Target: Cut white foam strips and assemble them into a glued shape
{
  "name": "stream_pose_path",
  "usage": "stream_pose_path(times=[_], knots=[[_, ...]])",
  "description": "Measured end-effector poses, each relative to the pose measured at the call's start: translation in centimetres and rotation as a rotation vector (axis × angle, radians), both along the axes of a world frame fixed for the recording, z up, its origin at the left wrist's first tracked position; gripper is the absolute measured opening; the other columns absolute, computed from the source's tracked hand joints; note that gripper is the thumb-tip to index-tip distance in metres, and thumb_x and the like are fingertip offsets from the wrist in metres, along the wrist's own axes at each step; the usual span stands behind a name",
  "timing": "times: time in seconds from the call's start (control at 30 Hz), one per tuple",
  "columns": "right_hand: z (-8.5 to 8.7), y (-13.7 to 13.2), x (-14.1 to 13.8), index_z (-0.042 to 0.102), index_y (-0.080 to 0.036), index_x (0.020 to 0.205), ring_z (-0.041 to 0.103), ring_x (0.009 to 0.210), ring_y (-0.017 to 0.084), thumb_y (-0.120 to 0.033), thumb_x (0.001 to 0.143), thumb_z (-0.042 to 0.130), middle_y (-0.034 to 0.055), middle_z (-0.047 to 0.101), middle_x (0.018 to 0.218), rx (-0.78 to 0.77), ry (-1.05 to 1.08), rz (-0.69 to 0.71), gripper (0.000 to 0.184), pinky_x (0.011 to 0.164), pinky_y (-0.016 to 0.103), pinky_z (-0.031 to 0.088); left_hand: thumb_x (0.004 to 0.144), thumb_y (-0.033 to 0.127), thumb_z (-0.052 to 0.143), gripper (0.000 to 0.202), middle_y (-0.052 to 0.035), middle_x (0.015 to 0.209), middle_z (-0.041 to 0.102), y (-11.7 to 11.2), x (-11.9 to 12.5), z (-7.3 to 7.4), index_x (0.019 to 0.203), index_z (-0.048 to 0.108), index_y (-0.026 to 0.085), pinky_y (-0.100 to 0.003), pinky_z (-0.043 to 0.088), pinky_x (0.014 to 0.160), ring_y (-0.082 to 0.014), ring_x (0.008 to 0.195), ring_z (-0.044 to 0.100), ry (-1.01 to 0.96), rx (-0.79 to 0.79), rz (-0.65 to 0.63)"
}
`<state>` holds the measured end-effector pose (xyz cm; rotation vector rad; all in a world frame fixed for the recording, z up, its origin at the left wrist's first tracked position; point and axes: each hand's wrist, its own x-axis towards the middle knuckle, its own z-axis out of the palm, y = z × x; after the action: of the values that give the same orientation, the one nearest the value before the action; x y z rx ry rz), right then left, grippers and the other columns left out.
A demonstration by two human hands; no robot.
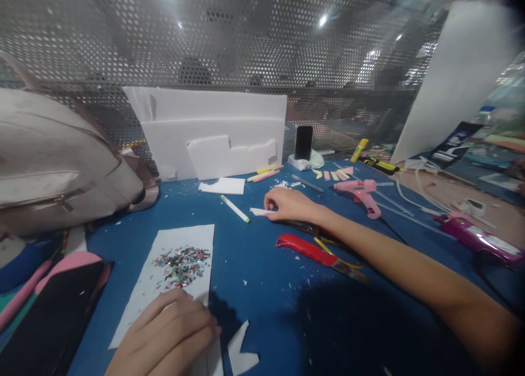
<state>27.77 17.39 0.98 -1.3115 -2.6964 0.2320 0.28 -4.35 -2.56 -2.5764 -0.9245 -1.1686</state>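
Note:
My right hand (289, 204) reaches across the blue table, its thumb and fingers closed on a small white foam scrap (261, 212). Nearer to me, my left hand (176, 332) lies over the lower part of a white sheet (191, 235), fingers curled and pressed together. What its fingertips hold, if anything, is hidden. Shiny multicoloured confetti flakes (182, 266) are heaped on that sheet. Beside my left hand lies a jagged white foam offcut (241, 351). A red-handled cutting tool (305, 248) rests below my right wrist, and a green-tipped white marker (235, 208) lies to the left of that hand.
White foam boards (213, 108) lean against the perforated screen (246, 37). A pink glue gun (361, 193), a purple glue gun (484, 236) and cables are on the right. A phone (304, 142) stands at the back. A backpack (61, 157) and a black phone-like slab (53, 321) occupy the left.

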Motion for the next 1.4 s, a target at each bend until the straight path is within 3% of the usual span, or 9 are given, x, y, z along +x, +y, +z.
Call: stream_pose_path(times=[0.13,0.27,0.37,0.47,0.6,0.8,1.4], knots=[[0.5,-0.3,-0.1,0.064,-0.021,0.084,0.06,0.086,0.019,-0.03,0.074,0.067,0.0029,0.069,0.089,0.006,0.015,0.0,0.013,0.059,0.026,0.034,0.09,-0.001,0.039,0.036,-0.0041,0.102,0.067,0.2,0.2,1.4,0.111,0.06,0.019,-0.037,0.045,0.095,-0.0167,0.1,0.06,-0.029,-0.169,-0.033],[1.2,-0.6,-0.2,0.065,-0.021,0.085,0.06,0.087,0.02,-0.03,0.074,0.066,0.0034,0.069,0.091,0.017,0.04,-0.008,0.014,0.06,0.027,0.035,0.093,0.016,0.046,0.028,0.0004,0.111,0.064,1.6,0.3,3.1,0.116,0.056,0.029,-0.026,0.047,0.089,-0.0141,0.105,0.06,-0.11,-0.421,0.113],[1.6,-1.0,-0.4,0.065,-0.021,0.084,0.06,0.087,0.02,-0.029,0.073,0.067,0.0032,0.07,0.09,0.016,0.055,-0.01,0.014,0.06,0.027,0.035,0.092,0.027,0.055,0.018,0.0018,0.11,0.063,3.7,0.9,4.0,0.109,0.059,0.031,-0.028,0.047,0.088,-0.0155,0.1,0.061,-0.341,-0.663,0.177],[2.2,-1.6,-0.7,0.065,-0.021,0.083,0.061,0.086,0.02,-0.03,0.072,0.067,0.0028,0.07,0.089,0.01,0.073,-0.007,0.014,0.061,0.027,0.035,0.09,0.029,0.057,0.023,-0.0004,0.104,0.064,6.7,2.1,4.0,0.114,0.057,0.027,-0.03,0.051,0.081,-0.0164,0.092,0.063,-0.409,-0.731,0.162],[3.4,-2.6,-0.9,0.065,-0.022,0.084,0.061,0.082,0.018,-0.034,0.073,0.066,0.002,0.07,0.089,-0.006,0.098,0.005,0.016,0.061,0.028,0.036,0.084,0.025,0.069,0.032,-0.0027,0.099,0.064,11.1,4.0,2.7,0.112,0.056,0.018,-0.032,0.054,0.077,-0.0165,0.085,0.064,-0.496,-0.785,0.157],[4.0,-3.3,-1.0,0.065,-0.021,0.084,0.061,0.08,0.017,-0.035,0.073,0.067,0.0025,0.07,0.09,-0.023,0.114,0.022,0.017,0.062,0.028,0.037,0.093,0.03,0.063,0.025,-0.0036,0.098,0.063,15.1,5.8,1.0,0.112,0.058,0.014,-0.03,0.055,0.067,-0.0136,0.075,0.063,-0.546,-0.863,0.212],[4.1,-3.5,-1.1,0.065,-0.021,0.084,0.062,0.078,0.018,-0.033,0.072,0.068,0.0024,0.07,0.089,-0.056,0.12,0.017,0.018,0.059,0.027,0.036,0.093,0.032,0.063,0.023,-0.0036,0.097,0.065,15.2,6.7,0.9,0.107,0.061,0.014,-0.032,0.056,0.07,-0.0147,0.078,0.064,-0.545,-0.826,0.196]])
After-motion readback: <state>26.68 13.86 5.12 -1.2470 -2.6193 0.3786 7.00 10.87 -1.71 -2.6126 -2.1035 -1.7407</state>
